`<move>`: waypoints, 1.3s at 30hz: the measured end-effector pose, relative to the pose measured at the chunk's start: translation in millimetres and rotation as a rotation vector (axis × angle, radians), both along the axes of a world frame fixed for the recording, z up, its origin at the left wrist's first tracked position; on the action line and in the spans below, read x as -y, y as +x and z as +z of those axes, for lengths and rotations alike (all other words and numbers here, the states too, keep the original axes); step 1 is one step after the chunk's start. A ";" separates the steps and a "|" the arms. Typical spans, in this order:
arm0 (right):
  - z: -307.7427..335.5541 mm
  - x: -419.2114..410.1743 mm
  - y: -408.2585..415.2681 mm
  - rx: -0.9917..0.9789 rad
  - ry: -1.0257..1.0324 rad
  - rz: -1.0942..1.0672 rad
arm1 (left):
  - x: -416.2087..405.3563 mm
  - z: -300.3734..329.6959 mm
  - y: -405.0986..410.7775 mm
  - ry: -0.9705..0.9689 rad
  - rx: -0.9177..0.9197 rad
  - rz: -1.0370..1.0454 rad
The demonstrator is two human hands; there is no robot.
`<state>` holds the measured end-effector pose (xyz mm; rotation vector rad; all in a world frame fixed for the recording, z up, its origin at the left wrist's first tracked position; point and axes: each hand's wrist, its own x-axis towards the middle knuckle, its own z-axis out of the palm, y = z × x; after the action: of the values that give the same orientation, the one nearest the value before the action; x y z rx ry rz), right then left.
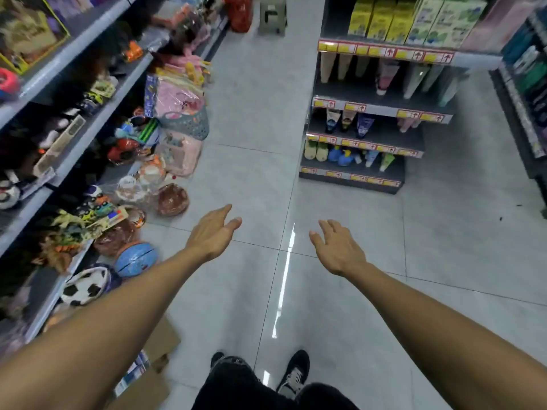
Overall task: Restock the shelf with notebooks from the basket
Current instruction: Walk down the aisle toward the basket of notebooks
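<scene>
Both bare hands, left hand [212, 232] and right hand [337, 247], reach out over the glossy grey tiled floor [251, 113], fingers loose, grasping nothing; netted balls [134, 258] and a grey-blue perforated plastic basket [188, 121] crowd the left toy shelving [74, 137]; a brown cardboard box [159, 341] sits half-hidden under the left arm; no notebooks can be made out.

A pale grey tiled floor [251, 119] runs down the aisle. Along its left edge, at the foot of the toy shelving [88, 125], lie a blue ball [135, 259], a black-and-white football [84, 287], brown balls in plastic wrap [172, 199] and flattened cardboard [161, 338]. A dark shelf unit [370, 134] and a grey stool [273, 14] stand on the tiles farther off.
</scene>
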<state>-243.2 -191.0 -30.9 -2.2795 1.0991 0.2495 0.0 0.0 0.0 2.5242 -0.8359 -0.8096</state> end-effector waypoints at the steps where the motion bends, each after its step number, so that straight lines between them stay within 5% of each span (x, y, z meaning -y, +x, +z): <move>1: 0.6 3.2 2.4 0.002 -0.005 0.011 | 1.5 1.9 0.5 -0.010 0.005 0.005; 13: 13.5 64.0 108.0 0.006 -0.062 0.165 | 36.3 18.5 80.4 -0.054 0.003 0.111; 29: 36.5 156.5 411.8 -0.043 -0.159 0.192 | 120.0 39.4 380.1 -0.029 -0.030 0.095; 39: 35.8 232.4 515.4 -0.076 -0.170 0.152 | 205.4 45.1 496.9 -0.029 -0.025 0.022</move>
<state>272.2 -423.5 4.9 -2.5276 1.0196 0.3156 496.9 -205.4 45.1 2.4882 -0.8041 -0.8148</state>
